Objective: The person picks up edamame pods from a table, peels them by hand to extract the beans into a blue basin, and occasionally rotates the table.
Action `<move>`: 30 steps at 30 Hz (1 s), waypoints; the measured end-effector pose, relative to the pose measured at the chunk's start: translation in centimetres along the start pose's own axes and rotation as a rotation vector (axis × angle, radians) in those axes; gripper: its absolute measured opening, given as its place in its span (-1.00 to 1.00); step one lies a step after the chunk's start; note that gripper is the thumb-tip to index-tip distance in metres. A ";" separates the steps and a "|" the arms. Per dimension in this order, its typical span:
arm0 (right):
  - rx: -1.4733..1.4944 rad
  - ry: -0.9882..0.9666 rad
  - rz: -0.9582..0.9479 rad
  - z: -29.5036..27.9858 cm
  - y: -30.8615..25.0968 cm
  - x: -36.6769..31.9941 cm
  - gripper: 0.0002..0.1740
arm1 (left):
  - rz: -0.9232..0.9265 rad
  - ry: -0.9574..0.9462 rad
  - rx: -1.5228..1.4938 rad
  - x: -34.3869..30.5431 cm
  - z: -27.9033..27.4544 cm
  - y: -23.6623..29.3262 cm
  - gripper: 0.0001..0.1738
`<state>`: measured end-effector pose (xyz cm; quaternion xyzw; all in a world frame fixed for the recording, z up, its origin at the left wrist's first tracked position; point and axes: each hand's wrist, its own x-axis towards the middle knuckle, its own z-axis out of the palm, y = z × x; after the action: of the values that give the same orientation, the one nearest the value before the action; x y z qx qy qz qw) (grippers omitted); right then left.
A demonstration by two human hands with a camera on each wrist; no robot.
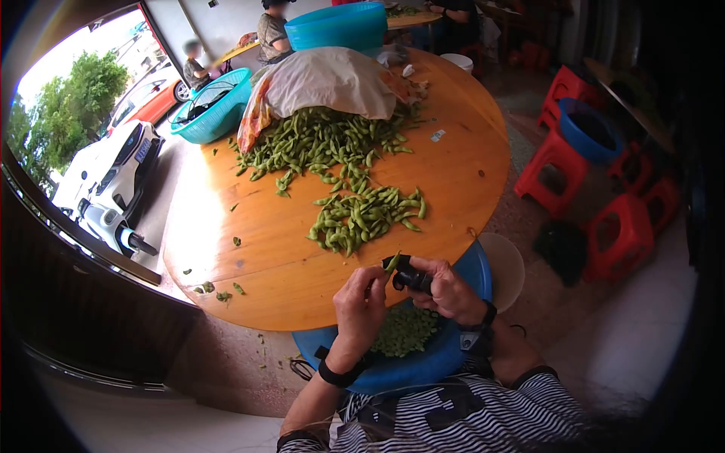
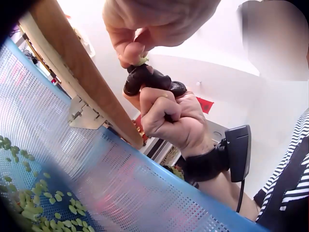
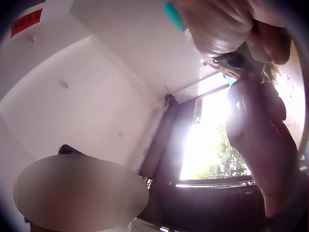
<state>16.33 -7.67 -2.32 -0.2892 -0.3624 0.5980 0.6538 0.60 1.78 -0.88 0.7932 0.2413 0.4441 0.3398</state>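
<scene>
Seemingly mid-shelling, the left hand (image 1: 359,306) is pinching a pod (image 1: 392,263) by the table's (image 1: 264,298) near edge and the right hand (image 1: 457,296) is gripping a black tool (image 1: 411,278) against it, the next move likely calling for emptying it into the basin (image 1: 423,380) below that edge.

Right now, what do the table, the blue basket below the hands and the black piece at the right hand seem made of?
Table: wood, probably varnished; its streaked orange-brown top shines.
Blue basket: apparently plastic; its wall shows fine, regular holes.
Black piece: smooth, glossy; rubber or plastic, I can't tell which.
</scene>
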 end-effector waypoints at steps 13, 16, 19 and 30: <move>-0.392 0.036 0.216 0.2 -2.8 -1.5 -0.56 | -0.736 -0.373 -0.965 0.7 -1.7 0.8 -0.81; -1.004 0.172 -0.181 2.6 -2.6 -1.0 -0.54 | -0.369 -0.378 -0.329 0.2 -0.4 -0.1 -0.72; -0.963 0.190 -0.151 3.3 -2.7 -1.0 -0.53 | -0.329 -0.366 -0.111 0.8 -0.5 1.9 -0.73; -1.138 0.236 -0.175 3.6 -2.8 -1.7 -0.57 | -0.531 -0.563 -0.461 0.6 -1.4 1.7 -0.63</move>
<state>14.96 -9.90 1.78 -0.6283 -0.5736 0.2171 0.4787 -0.19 1.56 1.26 0.6972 0.2293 0.1507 0.6623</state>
